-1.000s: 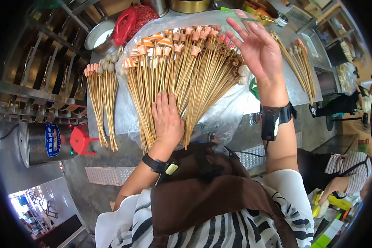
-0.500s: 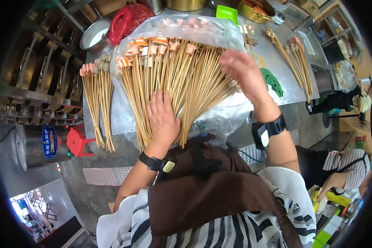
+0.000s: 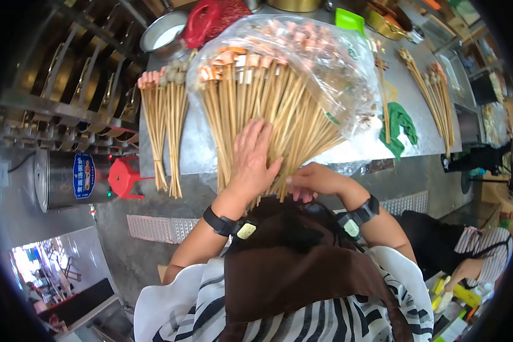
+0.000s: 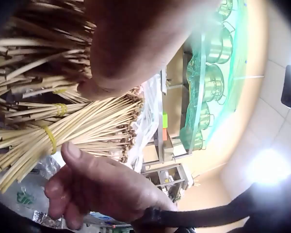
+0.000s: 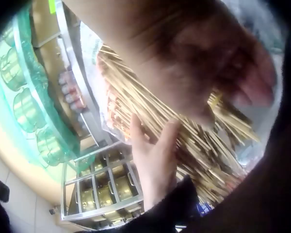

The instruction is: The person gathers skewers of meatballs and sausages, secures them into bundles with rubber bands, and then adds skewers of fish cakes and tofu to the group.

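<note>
A wide fan of bamboo skewers point(image 3: 302, 117) lies on the metal table, stick ends toward me. Orange-and-white pieces point(image 3: 210, 73) and pink pieces top some of them, and a clear plastic bag point(image 3: 345, 85) covers many of the heads. My left hand point(image 3: 252, 157) rests on the sticks with its fingers extended. Beside the stick ends at the table's front edge is my right hand point(image 3: 320, 180), its fingers loosely bent. In the left wrist view its thumb is right at a bundle bound by a yellow rubber band point(image 4: 50, 140).
Two skewer bundles point(image 3: 176, 134) lie to the left, more skewers point(image 3: 439, 108) at the right. A green cloth point(image 3: 402, 128) sits right of the bag. Behind are a metal pot point(image 3: 162, 37), a red bag point(image 3: 205, 23) and a green tray point(image 3: 349, 21). A red stool point(image 3: 124, 178) stands left.
My right hand has come down from the skewer heads to the stick ends near my apron. The clear bag now lies over more of the heads. My left hand stays on the sticks.
</note>
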Demonstrator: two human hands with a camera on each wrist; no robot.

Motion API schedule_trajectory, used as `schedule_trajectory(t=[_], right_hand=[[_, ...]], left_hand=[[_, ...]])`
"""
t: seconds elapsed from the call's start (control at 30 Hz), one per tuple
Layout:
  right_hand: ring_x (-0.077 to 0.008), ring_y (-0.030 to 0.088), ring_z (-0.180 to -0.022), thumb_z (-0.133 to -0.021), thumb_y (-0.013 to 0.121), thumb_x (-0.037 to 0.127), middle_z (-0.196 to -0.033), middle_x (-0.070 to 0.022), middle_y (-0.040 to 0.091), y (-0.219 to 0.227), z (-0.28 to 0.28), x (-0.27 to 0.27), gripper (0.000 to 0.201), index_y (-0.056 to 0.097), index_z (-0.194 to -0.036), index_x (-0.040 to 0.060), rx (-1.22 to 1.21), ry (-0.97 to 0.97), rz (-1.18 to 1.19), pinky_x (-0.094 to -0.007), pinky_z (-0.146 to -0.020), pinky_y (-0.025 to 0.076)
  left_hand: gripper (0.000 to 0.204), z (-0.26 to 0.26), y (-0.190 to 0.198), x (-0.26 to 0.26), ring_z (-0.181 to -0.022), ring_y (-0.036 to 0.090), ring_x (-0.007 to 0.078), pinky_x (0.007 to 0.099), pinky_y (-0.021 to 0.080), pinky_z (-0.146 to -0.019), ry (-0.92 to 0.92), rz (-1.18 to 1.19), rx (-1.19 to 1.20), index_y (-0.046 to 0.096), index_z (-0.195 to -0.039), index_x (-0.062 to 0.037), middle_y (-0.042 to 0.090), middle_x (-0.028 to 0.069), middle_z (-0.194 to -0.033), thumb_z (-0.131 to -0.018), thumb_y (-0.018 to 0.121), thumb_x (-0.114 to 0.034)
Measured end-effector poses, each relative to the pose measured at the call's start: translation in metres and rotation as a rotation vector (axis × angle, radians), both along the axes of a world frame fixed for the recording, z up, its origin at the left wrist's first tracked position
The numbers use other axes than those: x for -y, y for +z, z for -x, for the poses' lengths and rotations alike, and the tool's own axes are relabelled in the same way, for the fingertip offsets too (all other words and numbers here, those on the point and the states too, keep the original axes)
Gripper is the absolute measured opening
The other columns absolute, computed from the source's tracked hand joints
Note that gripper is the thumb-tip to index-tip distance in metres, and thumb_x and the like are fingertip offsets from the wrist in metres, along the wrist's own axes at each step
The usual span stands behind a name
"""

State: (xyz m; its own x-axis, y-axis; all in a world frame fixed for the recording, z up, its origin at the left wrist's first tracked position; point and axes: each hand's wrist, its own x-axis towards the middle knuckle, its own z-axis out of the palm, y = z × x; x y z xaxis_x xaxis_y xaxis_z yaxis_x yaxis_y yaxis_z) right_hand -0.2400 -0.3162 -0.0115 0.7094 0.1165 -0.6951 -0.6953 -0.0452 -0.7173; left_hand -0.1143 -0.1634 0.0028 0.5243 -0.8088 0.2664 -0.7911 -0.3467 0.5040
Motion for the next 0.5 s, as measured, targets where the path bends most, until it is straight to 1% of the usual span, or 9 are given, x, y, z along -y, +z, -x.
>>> schedule_trajectory(t=[0.07,0.13,0.17,0.23,0.27,0.3,0.37,0.43,0.5], right_hand=[[-0.0098,0.055,-0.051,-0.091,0.053,0.026,-0.071,-0.0054,0.065,0.015,-0.009,-0.004,0.028,0.064,-0.084,0.0008,0.141,-0.127,-0.141,-0.0219,-0.047,0.043],[-0.0093,0.055,-0.053,-0.091,0.053,0.024,-0.073,-0.0053,0.065,0.018,-0.020,-0.010,0.026,0.063,-0.087,0.0009,0.233,-0.166,-0.132,-0.0212,-0.049,0.044],[-0.0087,0.054,-0.054,-0.091,0.053,0.022,-0.074,-0.0053,0.065,0.020,-0.026,-0.013,0.023,0.063,-0.090,0.0009,0.318,-0.221,-0.121,-0.0206,-0.052,0.044],[-0.0082,0.054,-0.057,-0.091,0.053,0.019,-0.076,-0.0044,0.064,0.030,-0.038,-0.024,0.020,0.061,-0.097,0.0011,0.308,-0.216,-0.069,-0.0203,-0.056,0.045],[-0.0083,0.054,-0.058,-0.091,0.053,0.018,-0.075,-0.0036,0.064,0.030,-0.043,-0.029,0.020,0.061,-0.099,0.0008,0.338,-0.247,-0.061,-0.0205,-0.056,0.045],[-0.0084,0.054,-0.058,-0.092,0.053,0.017,-0.074,-0.0028,0.063,0.029,-0.047,-0.033,0.020,0.060,-0.101,0.0006,0.367,-0.282,-0.054,-0.0207,-0.056,0.045],[-0.0087,0.054,-0.059,-0.092,0.052,0.016,-0.072,-0.0025,0.062,0.023,-0.050,-0.041,0.021,0.059,-0.104,0.0011,0.370,-0.276,-0.035,-0.0215,-0.056,0.045],[-0.0089,0.054,-0.059,-0.092,0.052,0.015,-0.071,-0.0023,0.061,0.015,-0.050,-0.045,0.021,0.059,-0.107,0.0016,0.372,-0.272,-0.017,-0.0223,-0.056,0.045],[-0.0175,0.059,-0.059,-0.088,0.055,0.022,-0.066,-0.0088,0.060,0.013,-0.050,-0.046,0.027,0.057,-0.110,0.0063,0.509,-0.036,0.448,-0.0296,-0.059,0.049]], left_hand=[[0.064,-0.009,0.003,-0.015,-0.121,0.037,0.0360,0.0447,0.028,-0.102,0.106,0.111,0.046,0.040,-0.127,0.0022,0.041,0.0197,-0.128,-0.070,0.065,-0.009],[0.054,-0.016,0.003,-0.031,-0.109,0.048,0.0348,0.0419,0.038,-0.093,0.369,0.229,0.125,0.045,-0.118,0.0036,0.050,0.0192,-0.115,-0.072,0.068,-0.013],[0.054,-0.019,0.000,-0.039,-0.109,0.048,0.0348,0.0419,0.038,-0.093,0.382,0.231,0.130,0.045,-0.118,0.0036,0.050,0.0192,-0.115,-0.072,0.068,-0.013],[0.060,-0.020,-0.004,-0.057,-0.102,0.052,0.0296,0.0365,0.042,-0.088,0.645,0.044,-0.337,0.044,-0.118,0.0047,0.053,0.0200,-0.109,-0.072,0.072,-0.022],[0.062,-0.020,-0.003,-0.064,-0.092,0.057,0.0249,0.0331,0.046,-0.080,0.653,-0.080,-0.543,0.045,-0.115,0.0059,0.058,0.0189,-0.099,-0.072,0.074,-0.028],[0.062,-0.018,-0.009,-0.071,-0.092,0.057,0.0249,0.0331,0.046,-0.080,0.660,-0.078,-0.548,0.045,-0.115,0.0059,0.058,0.0189,-0.099,-0.072,0.074,-0.028],[0.060,-0.013,-0.025,-0.084,-0.084,0.060,0.0219,0.0310,0.047,-0.075,0.495,-0.198,-0.823,0.046,-0.113,0.0059,0.062,0.0163,-0.091,-0.072,0.074,-0.029],[0.056,-0.009,-0.018,-0.086,-0.081,0.061,0.0189,0.0290,0.048,-0.074,0.422,-0.121,-0.946,0.049,-0.110,0.0047,0.064,0.0148,-0.090,-0.073,0.074,-0.029],[0.047,-0.011,-0.029,-0.086,-0.083,0.061,0.0159,0.0273,0.048,-0.074,0.312,-0.061,-0.806,0.051,-0.108,0.0048,0.064,0.0132,-0.093,-0.076,0.072,-0.023]])
